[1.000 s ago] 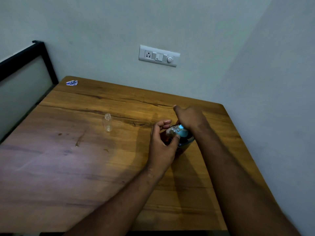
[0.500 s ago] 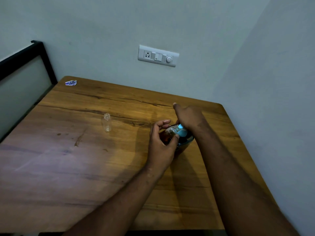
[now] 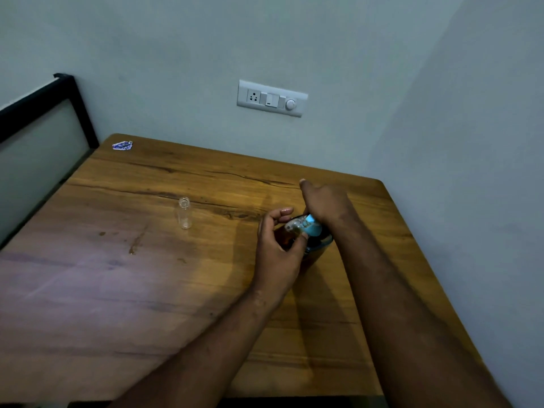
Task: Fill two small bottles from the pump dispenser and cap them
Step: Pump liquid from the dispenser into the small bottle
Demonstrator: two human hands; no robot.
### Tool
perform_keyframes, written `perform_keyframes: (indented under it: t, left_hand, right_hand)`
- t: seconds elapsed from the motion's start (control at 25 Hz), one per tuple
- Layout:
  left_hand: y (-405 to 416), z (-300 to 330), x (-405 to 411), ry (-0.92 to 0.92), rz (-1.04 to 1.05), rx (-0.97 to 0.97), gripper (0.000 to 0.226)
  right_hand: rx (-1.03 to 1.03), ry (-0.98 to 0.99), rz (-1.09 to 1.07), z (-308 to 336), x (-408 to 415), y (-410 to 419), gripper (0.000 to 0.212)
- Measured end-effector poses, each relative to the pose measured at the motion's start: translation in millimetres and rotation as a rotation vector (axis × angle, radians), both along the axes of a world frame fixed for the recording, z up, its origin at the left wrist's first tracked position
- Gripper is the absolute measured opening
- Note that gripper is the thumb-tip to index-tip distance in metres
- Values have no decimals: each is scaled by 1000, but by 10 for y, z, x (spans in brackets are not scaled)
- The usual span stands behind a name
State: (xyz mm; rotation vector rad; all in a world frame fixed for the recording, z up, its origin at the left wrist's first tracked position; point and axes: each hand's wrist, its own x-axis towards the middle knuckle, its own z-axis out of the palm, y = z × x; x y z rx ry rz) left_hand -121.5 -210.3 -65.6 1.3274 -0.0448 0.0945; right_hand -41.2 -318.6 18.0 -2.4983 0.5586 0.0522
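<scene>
Right hand (image 3: 325, 201) presses the pump dispenser (image 3: 312, 231); left hand (image 3: 276, 248) pinches a small bottle (image 3: 294, 226) at its spout — a misaligned mouth likely spills onto the counter (image 3: 147, 290).

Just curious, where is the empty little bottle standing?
The small clear bottle stands upright and uncapped on the wooden table, left of the left hand.
</scene>
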Motion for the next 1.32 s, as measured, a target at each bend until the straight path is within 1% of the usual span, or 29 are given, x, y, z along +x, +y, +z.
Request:
perform_keyframes:
  t: [0.16, 0.24, 0.36, 0.44, 0.52, 0.6, 0.64, 0.68, 0.72, 0.84, 0.92, 1.0, 1.16, 1.24, 1.32]
  left_hand:
    - [5, 10, -13, -4, -2, 3, 53]
    - [-10, 3, -3, -11, 14, 10, 52]
    - [-38, -8, 9, 11, 33, -1, 54]
    - [-42, -2, -3, 17, 31, -23, 55]
    - [-30, 11, -13, 7, 22, -16, 54]
    - [-18, 22, -18, -2, 13, -8, 53]
    - [-11, 19, -21, -5, 14, -7, 53]
    - [-6, 19, -22, -7, 16, -4, 52]
    - [-7, 20, -19, -10, 17, 2, 53]
    - [-28, 1, -10, -8, 29, -1, 54]
    - [-22, -4, -21, 3, 25, -20, 55]
    - [-9, -3, -21, -9, 7, -20, 55]
    - [15, -3, -26, -15, -11, -12, 53]
    - [0, 1, -22, -16, -3, 0, 53]
    - [-24, -11, -2, -14, 16, 5, 53]
  right_hand:
    - [156, 194, 6, 118, 20, 8, 90]
    - [117, 138, -4, 70, 18, 15, 89]
    - [4, -11, -53, -39, 14, -4, 75]
    - [-17, -37, -43, -42, 12, -14, 70]
    - [11, 25, -2, 28, 31, -14, 78]
    - [112, 157, 40, 114, 31, -15, 88]
    - [150, 219, 59, 153, 12, -2, 90]
    - [154, 232, 70, 157, 9, -2, 89]
    - [123, 208, 65, 139, 5, 0, 86]
    - [-6, 42, 3, 50, -13, 25, 70]
    - [-15, 2, -15, 4, -22, 22, 68]
    - [19, 36, 9, 35, -11, 15, 74]
    - [173, 267, 104, 179, -11, 31, 86]
    - [142, 239, 94, 142, -2, 13, 86]
    - [38, 140, 54, 54, 31, -3, 78]
